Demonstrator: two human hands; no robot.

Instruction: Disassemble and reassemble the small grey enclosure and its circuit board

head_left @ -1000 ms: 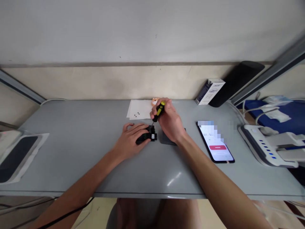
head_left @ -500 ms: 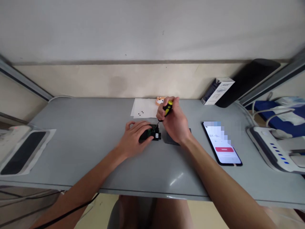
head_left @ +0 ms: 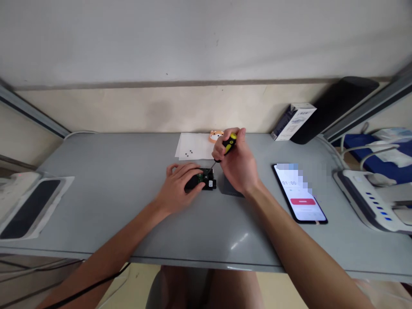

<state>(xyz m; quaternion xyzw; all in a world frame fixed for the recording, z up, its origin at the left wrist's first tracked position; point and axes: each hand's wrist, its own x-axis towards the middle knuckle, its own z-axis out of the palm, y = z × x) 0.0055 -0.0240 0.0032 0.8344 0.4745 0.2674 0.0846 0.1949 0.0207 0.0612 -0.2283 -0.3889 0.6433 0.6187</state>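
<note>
A small black device with a green circuit board (head_left: pixel 210 183) lies on the grey desk, its left part under my fingers. My left hand (head_left: pixel 180 186) is closed around it, thumb on the near side and fingers on the far side. In my right hand (head_left: pixel 236 161) is a yellow-and-black screwdriver (head_left: pixel 229 143), held at a slant. Its thin shaft points down-left, and the tip meets the device; exactly what it touches is too small to tell. A flat dark grey piece (head_left: pixel 231 187) lies partly hidden below my right wrist.
Behind the device, white paper (head_left: pixel 199 148) carries several tiny dark screws (head_left: pixel 189 153) and an orange-and-white animal-face item (head_left: pixel 216 136). Rightward are a lit phone (head_left: pixel 301 195), a carton (head_left: pixel 292 122), a black cylinder (head_left: pixel 334 109) and a power strip (head_left: pixel 370 204). Another phone-like slab (head_left: pixel 32 208) lies left.
The screwdriver handle and my right hand have shifted slightly up and right, with the tip still at the device. My left hand keeps its hold.
</note>
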